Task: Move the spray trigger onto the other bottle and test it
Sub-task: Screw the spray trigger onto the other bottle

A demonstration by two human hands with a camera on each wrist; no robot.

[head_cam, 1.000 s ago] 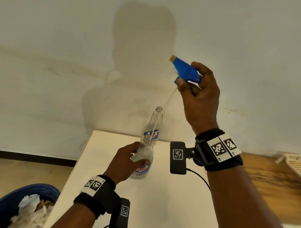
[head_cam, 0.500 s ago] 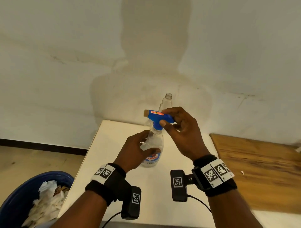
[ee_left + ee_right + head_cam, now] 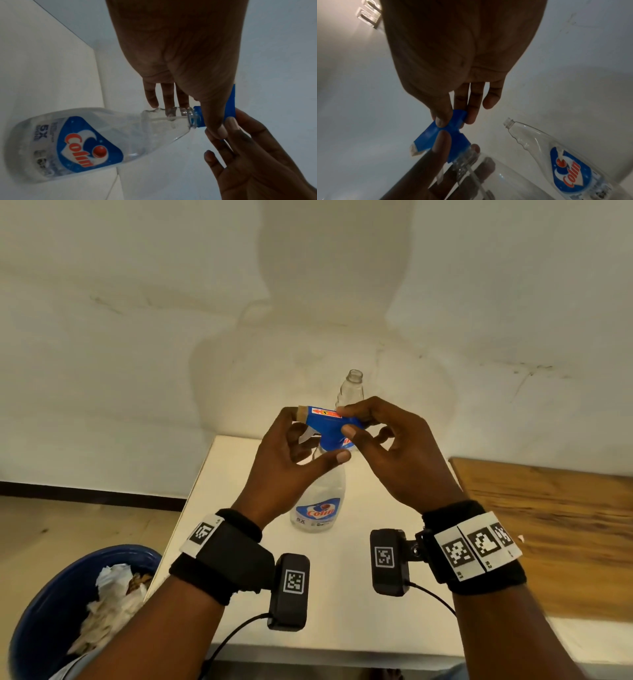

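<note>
Two grips, left hand (image 3: 281, 474) and right hand (image 3: 404, 460), pinching angular blue spray trigger (image 3: 327, 426) atop clear plastic bottle (image 3: 322, 498)

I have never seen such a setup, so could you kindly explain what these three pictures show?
No machine here: a person works bare-handed, with a camera worn on the head and a black wrist camera on each arm. The head view looks down at the left hand and right hand; the other two look along each hand from its wrist. On the white table stand two clear bottles. The far bottle has an open neck. The near bottle carries the blue spray trigger, its tube reaching down inside. The right hand pinches the trigger's rear; the left hand holds it at collar and nozzle. Whether it is screwed tight cannot be told. A wooden board lies to the right; a blue bin of crumpled paper stands on the floor.
</note>
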